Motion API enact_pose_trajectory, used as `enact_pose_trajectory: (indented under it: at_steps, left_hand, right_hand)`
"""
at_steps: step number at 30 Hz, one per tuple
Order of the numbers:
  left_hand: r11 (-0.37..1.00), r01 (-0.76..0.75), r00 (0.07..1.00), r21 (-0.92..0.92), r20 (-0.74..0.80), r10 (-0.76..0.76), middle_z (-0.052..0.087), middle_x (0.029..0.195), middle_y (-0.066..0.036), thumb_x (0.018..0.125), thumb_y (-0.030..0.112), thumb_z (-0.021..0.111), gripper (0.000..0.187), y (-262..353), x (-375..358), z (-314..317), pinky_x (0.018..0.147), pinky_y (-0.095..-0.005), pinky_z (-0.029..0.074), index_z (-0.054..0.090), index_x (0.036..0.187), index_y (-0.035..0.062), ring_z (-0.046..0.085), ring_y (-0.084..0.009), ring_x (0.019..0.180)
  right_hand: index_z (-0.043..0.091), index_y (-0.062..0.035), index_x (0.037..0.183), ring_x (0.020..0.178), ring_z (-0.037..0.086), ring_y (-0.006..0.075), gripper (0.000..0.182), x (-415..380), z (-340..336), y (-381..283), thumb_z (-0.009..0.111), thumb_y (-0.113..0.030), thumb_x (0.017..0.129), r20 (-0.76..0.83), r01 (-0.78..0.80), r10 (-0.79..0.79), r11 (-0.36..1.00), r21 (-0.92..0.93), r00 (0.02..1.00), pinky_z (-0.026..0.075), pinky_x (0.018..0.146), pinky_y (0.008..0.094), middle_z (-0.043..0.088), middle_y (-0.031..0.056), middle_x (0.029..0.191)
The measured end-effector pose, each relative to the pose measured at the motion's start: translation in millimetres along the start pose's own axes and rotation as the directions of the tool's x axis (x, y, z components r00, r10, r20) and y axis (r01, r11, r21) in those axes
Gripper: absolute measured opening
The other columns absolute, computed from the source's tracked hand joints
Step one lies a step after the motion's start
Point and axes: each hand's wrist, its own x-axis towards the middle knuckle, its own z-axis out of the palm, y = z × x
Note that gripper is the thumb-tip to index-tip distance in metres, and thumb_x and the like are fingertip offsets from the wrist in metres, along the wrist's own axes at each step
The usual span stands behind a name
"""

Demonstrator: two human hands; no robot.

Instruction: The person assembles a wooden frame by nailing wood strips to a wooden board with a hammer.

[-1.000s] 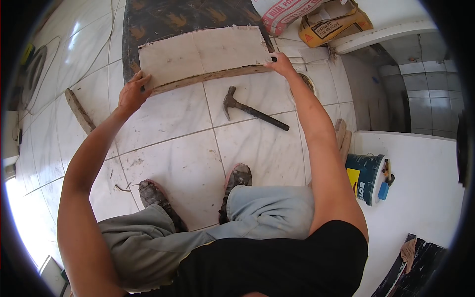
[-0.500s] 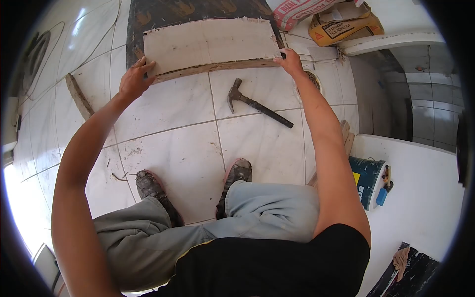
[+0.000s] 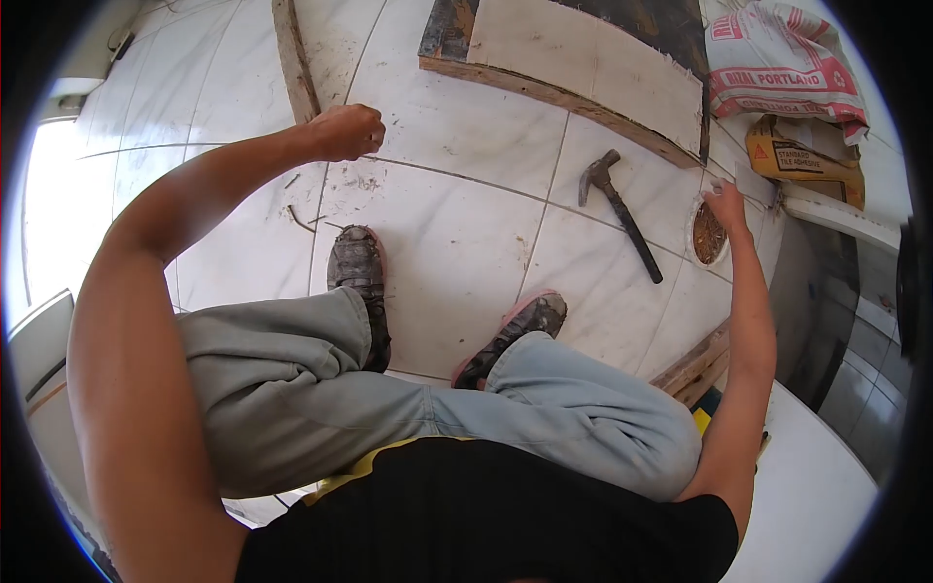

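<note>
My left hand [image 3: 348, 133] is over the tiled floor, its fingers curled in, beside the lower end of a narrow wooden strip [image 3: 294, 60]. Nothing shows in it. My right hand [image 3: 725, 206] reaches over the upper edge of a round container [image 3: 720, 258] with small brown pieces, perhaps nails, inside. Its fingers are partly bent and apart, with nothing visible in them. A claw hammer [image 3: 622, 216] lies on the tiles left of that container. Beyond it, a pale board piece [image 3: 593, 63] rests on a dark wood-edged panel [image 3: 445, 34], apart from both hands.
A red and white cement bag [image 3: 777, 68] and a tile adhesive bag [image 3: 807, 160] lie at the upper right. Wood pieces [image 3: 695, 364] are by my right knee. My shoes [image 3: 357, 262] stand on the tiles. A low white ledge [image 3: 846, 214] is at the right.
Both hands have let go of the board's ends. My left hand has drawn back over the floor, and my right has gone to the round container. The view has turned right.
</note>
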Motion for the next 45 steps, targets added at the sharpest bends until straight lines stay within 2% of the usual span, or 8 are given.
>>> enact_pose_trajectory:
  at_steps: [5, 10, 17, 22, 25, 30, 35, 45]
  left_hand:
    - [0.996, 0.082, 0.990, -0.033, 0.119, -0.078, 0.068, 0.092, -0.008, 0.087, 0.016, 0.073, 0.010, -30.4, -78.1, 41.7, 0.077, -0.0423, 0.056, 0.075, 0.092, 0.0075, 0.069, -0.0273, 0.083]
    - [0.983, -0.184, 0.983, -0.020, 0.004, 0.184, 0.066, 0.092, -0.006, 0.083, 0.026, 0.079, 0.022, -20.3, -113.9, 79.9, 0.080, -0.0420, 0.054, 0.076, 0.099, 0.0114, 0.067, -0.0262, 0.090]
    - [0.983, -0.175, 0.981, -0.054, 0.075, 0.179, 0.063, 0.090, -0.009, 0.090, 0.012, 0.066, 0.006, -0.5, -75.1, 83.1, 0.082, -0.0449, 0.051, 0.066, 0.095, 0.0080, 0.064, -0.0298, 0.091]
    - [0.855, -0.134, 0.961, -0.501, -0.277, -0.012, 0.070, 0.085, -0.014, 0.095, -0.001, 0.062, 0.028, 91.0, 64.6, -8.6, 0.077, -0.0318, 0.053, 0.061, 0.124, 0.0024, 0.069, -0.0206, 0.082]
    - [0.861, -0.413, 0.831, -0.296, -0.510, 0.223, 0.071, 0.088, -0.010, 0.094, 0.003, 0.061, 0.025, 165.1, 166.6, -69.8, 0.078, -0.0333, 0.053, 0.068, 0.118, 0.0037, 0.068, -0.0204, 0.083]
    - [0.763, -0.452, 0.870, -0.463, -0.416, 0.263, 0.074, 0.096, -0.007, 0.095, 0.011, 0.063, 0.018, 239.3, 306.9, -103.4, 0.084, -0.0294, 0.051, 0.068, 0.111, 0.0030, 0.069, -0.0158, 0.092]
    - [0.660, -0.542, 0.819, -0.520, -0.502, 0.277, 0.076, 0.094, -0.004, 0.093, 0.014, 0.062, 0.018, 269.9, 383.4, -78.3, 0.081, -0.0279, 0.051, 0.071, 0.106, 0.0041, 0.068, -0.0146, 0.088]
    - [0.740, -0.575, 0.698, -0.349, -0.681, 0.221, 0.072, 0.097, -0.010, 0.091, 0.012, 0.067, 0.012, 274.2, 391.9, -38.9, 0.081, -0.0341, 0.053, 0.075, 0.099, 0.0075, 0.070, -0.0260, 0.088]
  right_hand:
    - [0.068, 0.0056, 0.114, 0.096, 0.073, 0.0349, 0.040, -64.7, 5.1, -35.6, 0.075, -0.022, 0.085, 0.346, 0.086, -0.097, 0.995, 0.049, 0.933, 0.055, 0.087, 0.0397, 0.074, 0.0245, 0.101]
    - [0.068, 0.0048, 0.113, 0.085, 0.072, 0.0281, 0.044, -104.5, 70.0, -69.4, 0.076, -0.029, 0.087, 0.151, -0.051, -0.010, 0.919, 0.392, 0.989, 0.055, 0.081, 0.0365, 0.074, 0.0210, 0.095]
    - [0.064, 0.0007, 0.120, 0.108, 0.058, 0.0347, 0.059, -149.5, 104.1, -118.5, 0.083, -0.038, 0.080, 0.027, -0.056, 0.051, 0.969, 0.240, 0.998, 0.049, 0.094, 0.0418, 0.059, 0.0172, 0.113]
    - [0.063, 0.0007, 0.116, 0.110, 0.056, 0.0349, 0.048, -146.5, 119.7, -116.3, 0.080, -0.030, 0.084, -0.053, -0.063, 0.073, 0.983, 0.173, 0.996, 0.048, 0.095, 0.0420, 0.059, 0.0168, 0.111]
    - [0.060, 0.0003, 0.113, 0.110, 0.057, 0.0363, 0.040, -146.9, 111.3, -119.3, 0.076, -0.025, 0.087, 0.004, -0.012, 0.012, 0.976, 0.218, 1.000, 0.049, 0.095, 0.0434, 0.060, 0.0182, 0.111]
    - [0.056, 0.0019, 0.110, 0.085, 0.068, 0.0419, 0.037, -164.9, 61.8, -145.8, 0.065, -0.025, 0.087, 0.145, -0.127, 0.077, 0.920, 0.372, 0.986, 0.054, 0.078, 0.0497, 0.069, 0.0209, 0.085]
    - [0.061, -0.0002, 0.092, 0.062, 0.054, 0.0163, 0.039, -215.9, 68.7, -159.8, 0.073, -0.037, 0.088, 0.117, -0.254, 0.267, 0.566, 0.784, 0.957, 0.046, 0.062, 0.0332, 0.060, 0.0067, 0.068]
    - [0.053, -0.0043, 0.086, 0.046, 0.048, 0.0083, 0.038, -179.8, -13.3, -151.1, 0.062, -0.039, 0.098, 0.236, -0.283, 0.305, 0.117, 0.952, 0.922, 0.043, 0.040, 0.0274, 0.051, 0.0006, 0.062]
